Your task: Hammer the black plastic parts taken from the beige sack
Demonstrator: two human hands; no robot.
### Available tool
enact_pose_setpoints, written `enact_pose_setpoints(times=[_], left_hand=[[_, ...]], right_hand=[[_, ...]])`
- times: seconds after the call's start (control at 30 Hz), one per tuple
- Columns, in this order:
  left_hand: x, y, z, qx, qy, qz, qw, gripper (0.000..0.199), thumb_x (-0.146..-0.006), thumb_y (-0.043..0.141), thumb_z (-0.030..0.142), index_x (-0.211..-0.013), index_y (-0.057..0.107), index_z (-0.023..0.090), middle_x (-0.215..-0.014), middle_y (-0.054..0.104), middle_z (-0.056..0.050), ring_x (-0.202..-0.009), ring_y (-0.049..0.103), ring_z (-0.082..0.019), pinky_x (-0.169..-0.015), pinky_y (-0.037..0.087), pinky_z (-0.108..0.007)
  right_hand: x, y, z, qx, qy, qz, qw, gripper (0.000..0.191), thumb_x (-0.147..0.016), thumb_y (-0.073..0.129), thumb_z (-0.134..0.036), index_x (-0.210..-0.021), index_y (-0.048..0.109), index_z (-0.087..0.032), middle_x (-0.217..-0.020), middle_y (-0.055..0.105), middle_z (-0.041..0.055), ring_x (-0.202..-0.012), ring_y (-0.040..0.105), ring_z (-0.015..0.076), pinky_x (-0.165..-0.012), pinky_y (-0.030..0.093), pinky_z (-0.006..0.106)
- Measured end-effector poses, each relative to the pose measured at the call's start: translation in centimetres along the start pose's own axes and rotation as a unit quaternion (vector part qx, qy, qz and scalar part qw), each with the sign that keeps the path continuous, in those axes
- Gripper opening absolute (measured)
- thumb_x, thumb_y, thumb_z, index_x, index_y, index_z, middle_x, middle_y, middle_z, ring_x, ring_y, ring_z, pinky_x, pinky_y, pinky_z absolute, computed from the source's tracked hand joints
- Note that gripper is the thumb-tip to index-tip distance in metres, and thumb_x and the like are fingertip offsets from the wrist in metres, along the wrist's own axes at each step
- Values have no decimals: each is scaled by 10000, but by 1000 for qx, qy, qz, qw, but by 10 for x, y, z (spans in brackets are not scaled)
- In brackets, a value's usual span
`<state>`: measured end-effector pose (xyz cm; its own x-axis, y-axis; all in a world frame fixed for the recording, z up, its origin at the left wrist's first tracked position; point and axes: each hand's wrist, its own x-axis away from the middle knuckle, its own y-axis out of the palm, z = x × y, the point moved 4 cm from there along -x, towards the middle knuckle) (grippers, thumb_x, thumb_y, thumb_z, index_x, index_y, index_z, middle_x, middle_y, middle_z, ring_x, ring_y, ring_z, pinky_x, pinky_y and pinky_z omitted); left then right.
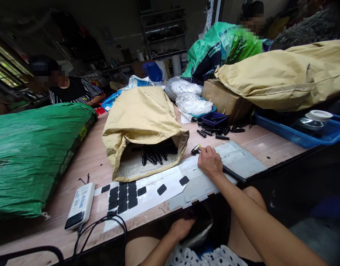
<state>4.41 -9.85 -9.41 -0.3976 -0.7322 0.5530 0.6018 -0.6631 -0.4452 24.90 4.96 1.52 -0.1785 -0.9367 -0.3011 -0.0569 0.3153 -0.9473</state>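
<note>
My right hand point(210, 161) is curled over a tool that looks like a small hammer point(233, 173). Its short metal-and-yellow head pokes out past my fingers, and the black handle slants out behind the hand. Beneath both lies a grey flat sheet point(242, 159) at the table's front edge. Below the tabletop, my left hand point(182, 228) reaches into a dark opening that looks like a bag point(204, 234) between my knees; its fingers are lost in shadow. Ahead, an open tan sack point(145, 118) lies on its side with several black, slender pieces point(155, 156) in its mouth.
Black rounded-square pads point(127, 195) sit on white backing paper. A white power bank point(80, 205) with a cable and a green sack point(34, 155) are left. Black handles point(221, 137), a purple basket point(214, 119) and a blue tray point(297, 133) are right. Two people sit beyond.
</note>
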Motion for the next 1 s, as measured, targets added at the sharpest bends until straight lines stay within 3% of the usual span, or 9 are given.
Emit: enact_pose_setpoints(times=[0.1,0.2,0.27,0.33,0.43,0.53,0.63,0.73,1.0], left_hand=[[28,-5,29,49,13,-87,995,309,-814,708,465,-991,759,217,-718,672,-8,-644,606,-169,-601,455,-263],[47,-46,71,131,93,-149,976,388,-815,724,536,-970,757,182,-710,661,-8,-611,573,-133,-546,419,-220],[40,-102,87,156,124,-29,979,405,-859,662,571,-959,747,188,-745,657,-18,-645,589,-146,-552,439,-229],[22,-169,87,125,131,198,963,360,-887,621,523,-1001,746,206,-790,671,-32,-730,615,-178,-642,492,-268],[-4,-249,67,17,50,470,881,286,-911,573,344,-1088,731,183,-924,672,-79,-893,632,-236,-851,526,-363],[-25,-283,46,-94,-41,521,847,358,-849,591,178,-1188,700,135,-993,621,-118,-1000,616,-277,-983,492,-415],[-27,-281,36,-150,-40,491,857,454,-829,608,144,-1281,649,160,-1007,576,-109,-1021,604,-286,-985,496,-409],[-12,-260,37,-175,-40,493,851,437,-829,621,169,-1266,638,195,-1045,536,-99,-948,605,-269,-907,525,-395],[9,-193,57,-148,16,466,872,101,-844,624,242,-835,701,177,-1068,496,-75,-703,580,-165,-800,549,-366]], right_hand=[[0,-1,-1,2,-2,1,1000,244,-979,455,-256,-1147,611,-173,-1083,590,126,-1009,504,253,-735,315,347],[0,-1,-1,5,-3,1,1000,237,-973,462,-258,-1130,615,-167,-1073,591,129,-998,504,252,-734,315,344],[0,-1,-1,5,-2,2,1000,237,-971,464,-255,-1132,614,-167,-1076,591,129,-1003,505,254,-738,316,344],[0,-1,-1,5,-2,0,1000,238,-971,465,-255,-1135,614,-169,-1080,591,127,-1011,506,255,-743,317,346],[-1,-1,-1,2,-1,0,1000,237,-978,459,-262,-1133,613,-172,-1090,590,121,-1017,508,255,-746,316,350],[-1,-1,0,-1,1,-2,1000,234,-981,456,-261,-1134,610,-175,-1095,591,119,-1017,509,253,-743,314,350],[-1,0,0,-2,0,-5,1000,229,-981,454,-258,-1128,608,-173,-1092,592,124,-1018,507,251,-742,314,347],[-1,1,0,-2,0,-3,1000,234,-984,449,-258,-1135,606,-174,-1095,591,127,-1020,506,250,-743,317,344],[0,-1,0,-1,1,2,1000,233,-982,449,-258,-1122,615,-173,-1091,588,129,-1013,513,257,-745,333,355]])
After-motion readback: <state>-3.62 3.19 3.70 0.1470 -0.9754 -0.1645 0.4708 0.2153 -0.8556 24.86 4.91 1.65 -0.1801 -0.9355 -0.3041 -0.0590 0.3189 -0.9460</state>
